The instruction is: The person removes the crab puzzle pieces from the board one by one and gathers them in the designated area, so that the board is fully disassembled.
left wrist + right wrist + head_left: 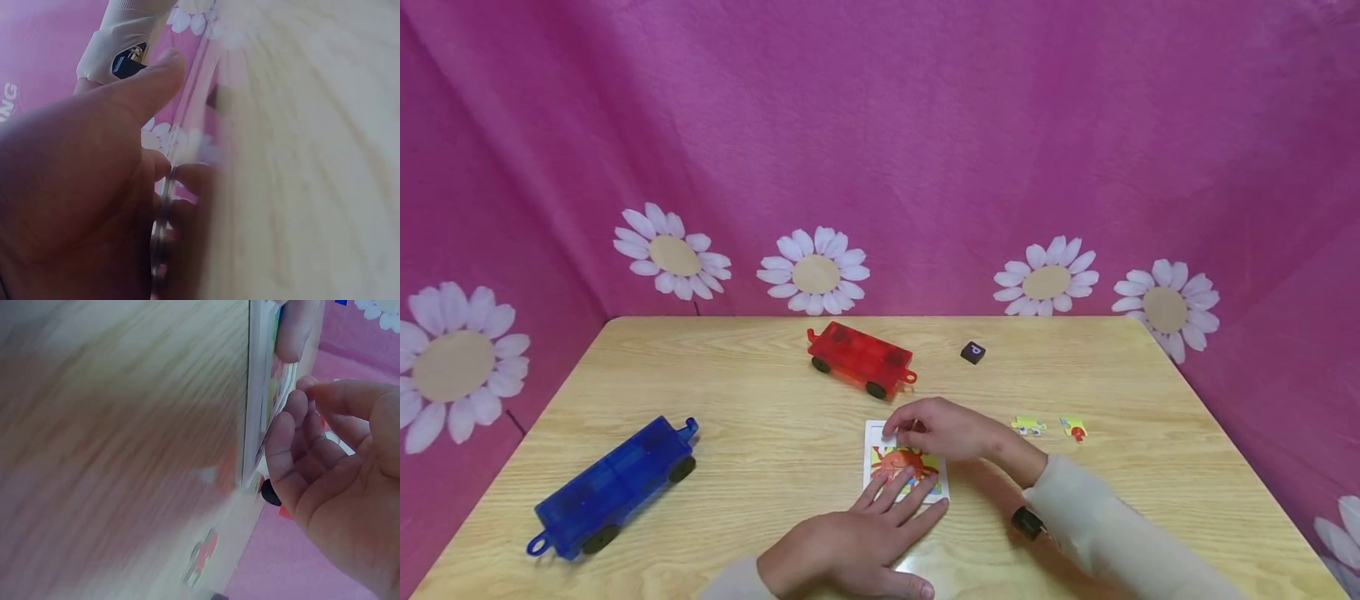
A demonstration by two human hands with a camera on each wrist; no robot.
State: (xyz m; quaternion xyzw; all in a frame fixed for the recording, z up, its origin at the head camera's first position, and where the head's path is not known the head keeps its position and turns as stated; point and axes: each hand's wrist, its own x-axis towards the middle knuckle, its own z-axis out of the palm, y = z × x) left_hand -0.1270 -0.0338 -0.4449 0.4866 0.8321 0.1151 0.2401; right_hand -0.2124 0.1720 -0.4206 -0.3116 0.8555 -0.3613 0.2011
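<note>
A small jigsaw puzzle [891, 461] with an orange crab lies in a white puzzle tray [867, 458]. My left hand [857, 543] rests over the tray's near part, its straight spread fingers covering the lower picture. At the tray's far edge is my right hand [951, 429], fingers bent; in the right wrist view its thumb and fingertips [297, 403] come close together beside the tray [255, 394]. Whether they pinch a piece is hidden. Two loose yellow puzzle pieces, one with white [1028, 426] and one with red [1074, 428], lie right of the right hand.
A red toy wagon [861, 358] stands beyond the tray. At the left is a blue toy wagon [613, 487]. A small black tile [973, 352] with a pale mark lies toward the back. A pink flowered curtain [880, 150] hangs behind the wooden table [760, 417].
</note>
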